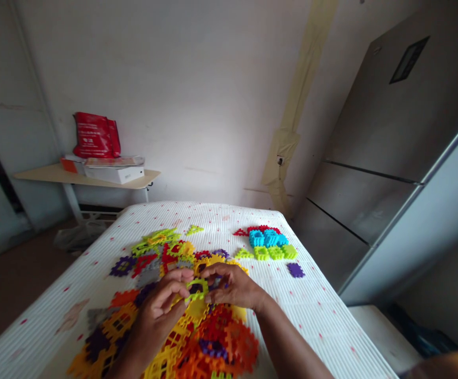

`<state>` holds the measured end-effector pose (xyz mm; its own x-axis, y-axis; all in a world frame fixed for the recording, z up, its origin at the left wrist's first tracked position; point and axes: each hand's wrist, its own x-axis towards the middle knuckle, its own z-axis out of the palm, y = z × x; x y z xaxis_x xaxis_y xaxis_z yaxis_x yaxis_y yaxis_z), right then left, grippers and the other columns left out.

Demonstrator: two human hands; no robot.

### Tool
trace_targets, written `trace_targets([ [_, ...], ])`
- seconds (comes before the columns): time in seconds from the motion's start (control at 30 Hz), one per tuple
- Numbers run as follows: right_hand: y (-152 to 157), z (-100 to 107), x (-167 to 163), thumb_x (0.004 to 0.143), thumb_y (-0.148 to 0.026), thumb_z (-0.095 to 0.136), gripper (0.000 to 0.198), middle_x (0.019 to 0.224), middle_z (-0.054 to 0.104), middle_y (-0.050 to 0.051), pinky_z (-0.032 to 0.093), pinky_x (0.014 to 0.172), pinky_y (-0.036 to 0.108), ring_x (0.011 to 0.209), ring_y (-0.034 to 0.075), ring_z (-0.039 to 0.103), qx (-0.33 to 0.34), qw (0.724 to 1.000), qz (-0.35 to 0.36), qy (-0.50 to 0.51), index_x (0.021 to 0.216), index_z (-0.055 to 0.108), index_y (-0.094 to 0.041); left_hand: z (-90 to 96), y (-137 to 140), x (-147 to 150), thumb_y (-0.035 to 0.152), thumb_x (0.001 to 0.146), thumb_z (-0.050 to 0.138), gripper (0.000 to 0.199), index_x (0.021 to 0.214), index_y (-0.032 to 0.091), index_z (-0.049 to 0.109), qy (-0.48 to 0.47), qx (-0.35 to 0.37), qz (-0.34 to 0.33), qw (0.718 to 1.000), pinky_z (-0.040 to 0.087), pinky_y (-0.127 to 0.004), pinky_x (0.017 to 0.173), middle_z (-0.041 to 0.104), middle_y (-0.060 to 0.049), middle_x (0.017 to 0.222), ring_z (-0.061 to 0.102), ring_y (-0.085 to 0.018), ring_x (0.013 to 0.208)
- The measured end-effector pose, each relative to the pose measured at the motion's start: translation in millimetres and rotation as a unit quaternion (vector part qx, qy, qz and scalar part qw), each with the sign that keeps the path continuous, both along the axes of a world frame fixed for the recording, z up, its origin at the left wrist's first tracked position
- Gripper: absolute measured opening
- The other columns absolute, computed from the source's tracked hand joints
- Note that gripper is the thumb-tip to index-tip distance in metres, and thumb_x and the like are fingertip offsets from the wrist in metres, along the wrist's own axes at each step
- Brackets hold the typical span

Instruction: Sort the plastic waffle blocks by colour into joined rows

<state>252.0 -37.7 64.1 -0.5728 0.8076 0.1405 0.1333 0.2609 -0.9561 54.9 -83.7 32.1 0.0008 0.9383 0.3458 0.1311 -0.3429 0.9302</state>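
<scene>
- Between the fingertips of both hands, we see a lime-green piece (198,296), a small plastic frame with an open centre; the left hand (161,305) and the right hand (232,284) pinch it from opposite edges.
- Beyond the fingers and to their right, we find neat groups by colour: red pieces (268,229) farthest off, blue pieces (270,238) stacked next, then green pieces (290,251) in a row nearer.
- Nearer the fingers than that row's right end, a purple square (296,270) lies alone, and we judge its group barely begun.
- Under and around the fingers spreads a mixed heap (169,337) of yellow, orange, red, purple and grey; by our reading, most of the sorting is left.
- Straight beyond the fingers, we note a green triangle (195,229) lying apart from heap and groups.
- The pieces look like smooth, stiff plastic with toothed edges: squares, triangles, window grids and, just below the fingers, round orange gears (241,345).
- Beneath everything, we see a white ribbed tablecloth (280,310) flecked with red.
</scene>
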Motion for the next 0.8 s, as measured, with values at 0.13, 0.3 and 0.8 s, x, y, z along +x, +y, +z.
trace_targets([
  [0.13,-1,-1,1,0.053,-0.044,0.081,0.05,0.08,0.058,-0.001,0.043,0.057,0.021,0.062,0.008,0.049,-0.007,0.999,-0.007,-0.036,0.095,0.069,-0.02,-4.6,-1,2,0.027,0.072,0.06,0.008,0.066,0.022,0.058,-0.012,0.005,-0.015,1.0,0.049,-0.033,0.089,0.059,-0.008,0.112,0.056,-0.024,0.11],
  [0.3,-4,1,2,0.058,-0.043,0.079,0.048,0.08,0.062,0.001,0.043,0.058,0.021,0.066,0.011,0.053,0.061,0.996,0.009,-0.071,0.099,0.069,-0.02,-2.3,-1,5,0.023,0.072,0.058,0.006,0.066,0.021,0.059,-0.022,0.011,-0.008,1.0,0.049,-0.034,0.09,0.057,-0.008,0.118,0.056,-0.024,0.111],
  [0.8,47,-36,86,0.084,-0.039,0.054,0.027,0.091,0.065,0.011,0.04,0.066,0.026,0.091,0.023,0.057,0.199,0.677,-0.511,-0.491,0.099,0.062,-0.018,-12.4,9,-1,0.027,0.076,0.057,0.011,0.084,0.022,0.064,-0.01,0.036,0.053,0.998,0.049,-0.031,0.09,0.057,-0.008,0.113,0.056,-0.022,0.109],
])
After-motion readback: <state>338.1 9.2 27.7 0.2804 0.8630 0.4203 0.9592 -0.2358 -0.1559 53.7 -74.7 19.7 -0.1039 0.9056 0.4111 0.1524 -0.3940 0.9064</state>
